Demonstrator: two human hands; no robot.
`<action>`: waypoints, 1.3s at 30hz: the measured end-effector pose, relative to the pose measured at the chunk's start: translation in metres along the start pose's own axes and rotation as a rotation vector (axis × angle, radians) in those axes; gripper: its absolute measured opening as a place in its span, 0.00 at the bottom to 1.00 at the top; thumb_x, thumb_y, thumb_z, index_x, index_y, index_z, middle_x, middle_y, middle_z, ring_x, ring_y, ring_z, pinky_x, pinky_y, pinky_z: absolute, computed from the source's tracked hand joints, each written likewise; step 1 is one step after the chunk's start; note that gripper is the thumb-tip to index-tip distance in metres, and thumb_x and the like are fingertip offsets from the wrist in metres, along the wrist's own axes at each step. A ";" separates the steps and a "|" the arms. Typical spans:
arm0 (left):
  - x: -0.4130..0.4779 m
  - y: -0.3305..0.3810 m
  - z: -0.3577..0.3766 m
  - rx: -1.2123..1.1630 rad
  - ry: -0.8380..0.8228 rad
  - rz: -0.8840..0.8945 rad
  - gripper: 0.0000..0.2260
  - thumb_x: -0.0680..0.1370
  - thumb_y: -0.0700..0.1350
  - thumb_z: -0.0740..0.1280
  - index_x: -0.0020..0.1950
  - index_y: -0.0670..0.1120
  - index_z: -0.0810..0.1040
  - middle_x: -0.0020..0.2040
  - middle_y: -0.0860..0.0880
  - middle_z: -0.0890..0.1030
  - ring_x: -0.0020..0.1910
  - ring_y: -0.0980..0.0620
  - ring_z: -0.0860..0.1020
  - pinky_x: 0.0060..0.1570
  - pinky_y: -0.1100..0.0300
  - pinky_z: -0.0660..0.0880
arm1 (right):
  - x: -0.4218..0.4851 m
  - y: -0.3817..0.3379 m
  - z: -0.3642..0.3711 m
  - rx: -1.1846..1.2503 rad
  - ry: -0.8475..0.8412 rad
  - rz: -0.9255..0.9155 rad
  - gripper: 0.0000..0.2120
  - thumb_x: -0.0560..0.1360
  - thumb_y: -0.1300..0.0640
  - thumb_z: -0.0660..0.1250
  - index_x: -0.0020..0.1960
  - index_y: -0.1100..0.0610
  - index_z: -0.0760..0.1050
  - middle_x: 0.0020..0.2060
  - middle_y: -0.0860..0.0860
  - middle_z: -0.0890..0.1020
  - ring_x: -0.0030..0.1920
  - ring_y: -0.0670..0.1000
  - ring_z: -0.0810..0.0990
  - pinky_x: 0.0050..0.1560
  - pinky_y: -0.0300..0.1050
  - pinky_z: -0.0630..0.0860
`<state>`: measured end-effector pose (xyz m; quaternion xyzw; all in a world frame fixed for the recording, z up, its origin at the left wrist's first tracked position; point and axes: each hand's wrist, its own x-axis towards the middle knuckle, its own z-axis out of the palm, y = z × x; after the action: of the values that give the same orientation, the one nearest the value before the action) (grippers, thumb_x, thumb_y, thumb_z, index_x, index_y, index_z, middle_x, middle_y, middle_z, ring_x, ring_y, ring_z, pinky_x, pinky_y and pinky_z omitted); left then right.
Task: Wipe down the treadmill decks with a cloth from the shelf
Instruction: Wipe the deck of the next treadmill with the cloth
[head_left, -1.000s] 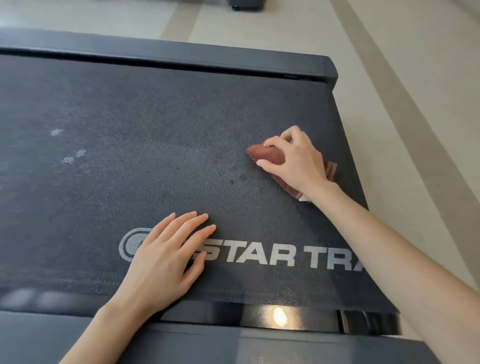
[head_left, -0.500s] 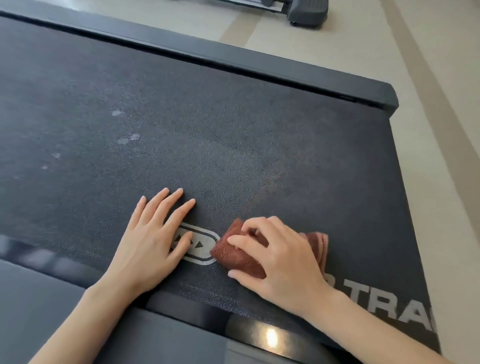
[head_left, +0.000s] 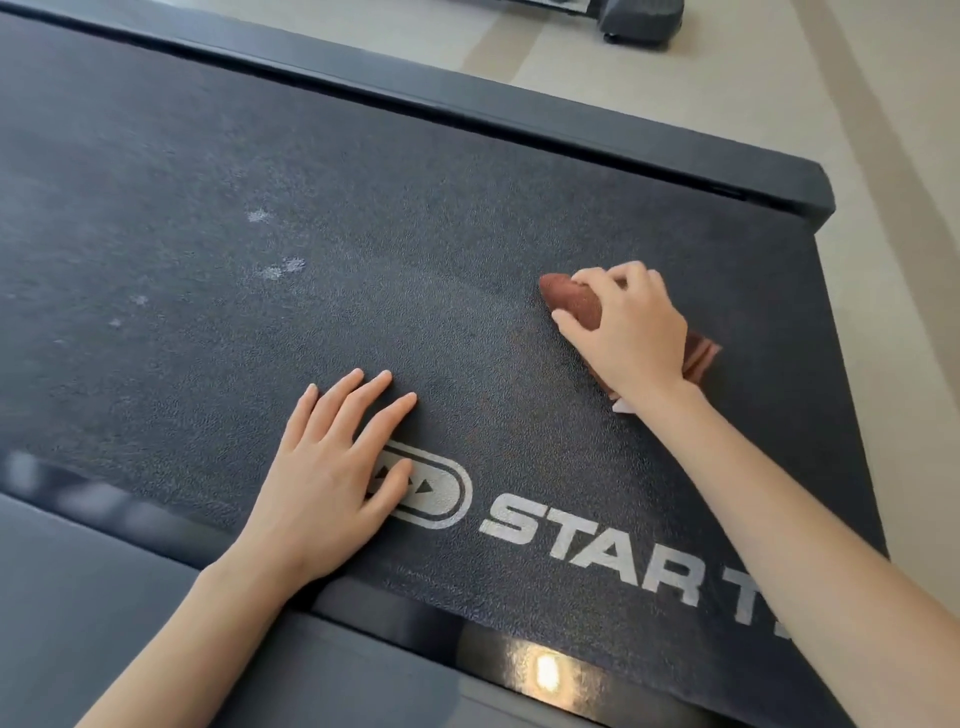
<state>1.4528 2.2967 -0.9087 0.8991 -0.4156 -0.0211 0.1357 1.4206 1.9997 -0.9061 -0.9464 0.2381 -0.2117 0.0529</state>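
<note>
Pale striped floor, dark machine base beyond

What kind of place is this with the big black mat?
Probably a gym: a wide treadmill belt with a printed brand logo, and another machine's foot on the floor beyond.

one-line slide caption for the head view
Right hand grips a brown cloth on the treadmill belt; left hand rests flat.
</note>
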 end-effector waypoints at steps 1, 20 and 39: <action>0.000 0.000 0.000 0.001 -0.001 -0.001 0.26 0.75 0.57 0.52 0.70 0.49 0.69 0.71 0.47 0.67 0.73 0.45 0.61 0.71 0.42 0.55 | -0.009 -0.003 -0.002 -0.004 0.009 -0.024 0.17 0.71 0.41 0.67 0.56 0.48 0.76 0.51 0.52 0.74 0.55 0.55 0.72 0.41 0.44 0.66; 0.001 0.003 0.003 -0.006 0.030 -0.007 0.26 0.74 0.55 0.53 0.69 0.47 0.71 0.70 0.46 0.69 0.72 0.43 0.63 0.70 0.41 0.56 | -0.032 -0.020 -0.021 0.160 -0.103 -0.193 0.16 0.69 0.41 0.66 0.54 0.45 0.76 0.49 0.47 0.74 0.52 0.50 0.72 0.40 0.41 0.70; 0.001 0.004 0.003 -0.002 0.060 -0.009 0.27 0.73 0.56 0.54 0.68 0.48 0.71 0.69 0.47 0.70 0.71 0.44 0.63 0.71 0.42 0.55 | -0.148 -0.069 -0.056 0.239 -0.122 -0.480 0.16 0.66 0.45 0.68 0.49 0.52 0.77 0.45 0.52 0.76 0.44 0.53 0.74 0.39 0.47 0.74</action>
<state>1.4500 2.2929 -0.9105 0.9011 -0.4071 0.0046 0.1490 1.3081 2.1309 -0.8968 -0.9738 -0.0233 -0.1872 0.1268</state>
